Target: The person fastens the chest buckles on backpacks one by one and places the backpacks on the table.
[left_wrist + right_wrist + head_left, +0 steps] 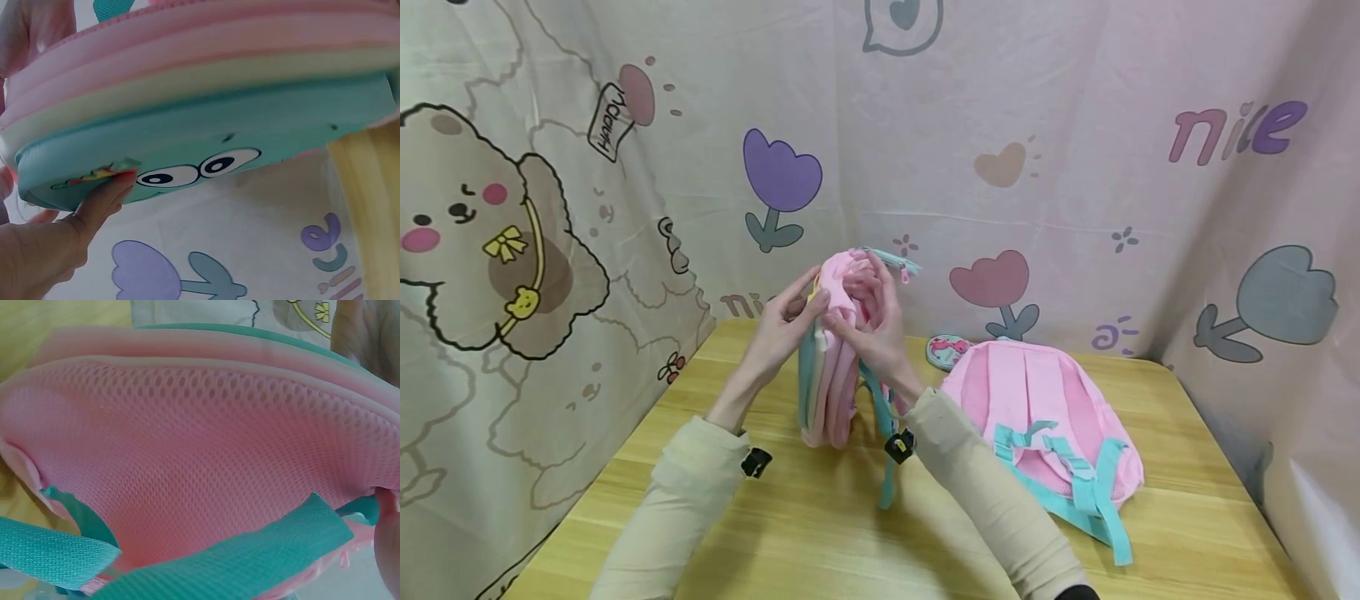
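A small pink backpack [835, 392] is held up edge-on over the table between both hands. My left hand [778, 329] grips its upper end on the front side, thumb on the pink fabric. My right hand [886, 321] holds the same end from the back side, its thumb close to the left thumb. In the left wrist view, the teal front panel [206, 134] carries two big cartoon eyes [199, 172], with fingertips against it. The right wrist view shows the pink mesh back [181, 444] and teal straps [237, 562] hanging loose. A teal zipper edge [891, 260] sticks out at the top.
Another pink backpack [1022, 375] with teal straps [1101, 492] lies on the wooden table [805, 517] to the right. Behind it is a small patterned teal and pink item [946, 350]. A printed curtain [910, 150] hangs along the back and sides.
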The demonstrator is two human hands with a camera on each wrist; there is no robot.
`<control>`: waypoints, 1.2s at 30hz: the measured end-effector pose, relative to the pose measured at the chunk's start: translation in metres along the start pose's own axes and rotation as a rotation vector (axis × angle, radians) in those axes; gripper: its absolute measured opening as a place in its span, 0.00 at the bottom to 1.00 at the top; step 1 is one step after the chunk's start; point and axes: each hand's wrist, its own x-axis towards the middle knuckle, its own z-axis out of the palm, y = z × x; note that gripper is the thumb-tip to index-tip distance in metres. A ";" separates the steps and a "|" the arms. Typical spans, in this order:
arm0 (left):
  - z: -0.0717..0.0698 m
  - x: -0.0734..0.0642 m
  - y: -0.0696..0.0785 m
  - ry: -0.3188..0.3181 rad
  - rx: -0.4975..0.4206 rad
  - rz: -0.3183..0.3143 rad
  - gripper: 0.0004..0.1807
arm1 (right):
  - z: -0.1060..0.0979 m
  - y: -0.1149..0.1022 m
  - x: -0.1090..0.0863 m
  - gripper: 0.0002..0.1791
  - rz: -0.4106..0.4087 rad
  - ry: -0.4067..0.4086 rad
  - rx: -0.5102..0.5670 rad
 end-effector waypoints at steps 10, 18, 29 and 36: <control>-0.003 -0.001 -0.003 0.021 0.011 -0.058 0.32 | 0.005 0.007 -0.007 0.55 0.111 -0.013 -0.031; -0.012 -0.003 -0.004 0.032 0.074 -0.105 0.31 | 0.011 0.006 -0.011 0.57 0.147 -0.094 -0.092; -0.026 -0.006 -0.010 0.049 0.204 -0.111 0.27 | 0.011 0.009 -0.017 0.45 0.157 -0.137 -0.432; -0.033 -0.010 -0.011 0.043 0.214 -0.066 0.28 | 0.009 0.014 -0.023 0.33 0.187 -0.178 -0.463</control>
